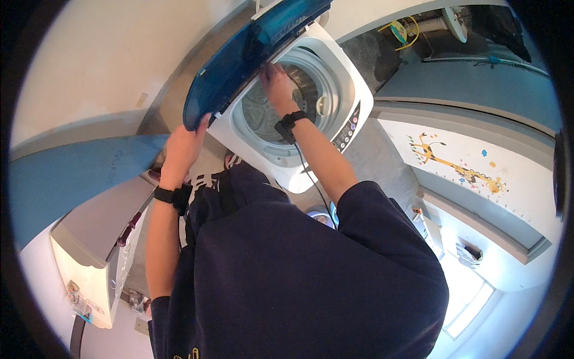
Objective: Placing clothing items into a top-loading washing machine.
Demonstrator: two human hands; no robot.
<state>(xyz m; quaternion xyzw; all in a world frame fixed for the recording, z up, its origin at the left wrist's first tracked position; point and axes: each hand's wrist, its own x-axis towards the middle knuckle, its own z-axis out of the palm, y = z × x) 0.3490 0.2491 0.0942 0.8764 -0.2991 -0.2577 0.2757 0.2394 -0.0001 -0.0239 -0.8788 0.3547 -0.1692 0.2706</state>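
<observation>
A white top-loading washing machine (293, 179) stands before me with its translucent blue lid (242, 58) raised. My left hand (184, 146) is at the lid's near corner, thumb along the edge and the other fingers mostly hidden. Over the opening reaches my right hand (278, 87), its fingertips at the lid's lower edge beside the tub rim. Those fingertips are dark and blurred, so I cannot tell whether they grip anything. Below them shows the metal drum (260, 112), with a pale slotted filter (321, 106) on its wall. Buttons line the control panel (347, 132).
A cable (309, 172) hangs from my right wrist strap (291, 123). A basin (320, 217) sits on the floor beside me. To the left is a white cabinet (83, 260); a low wall with a giraffe picture (462, 170) runs along the right. A yellow-framed chair (399, 33) stands beyond.
</observation>
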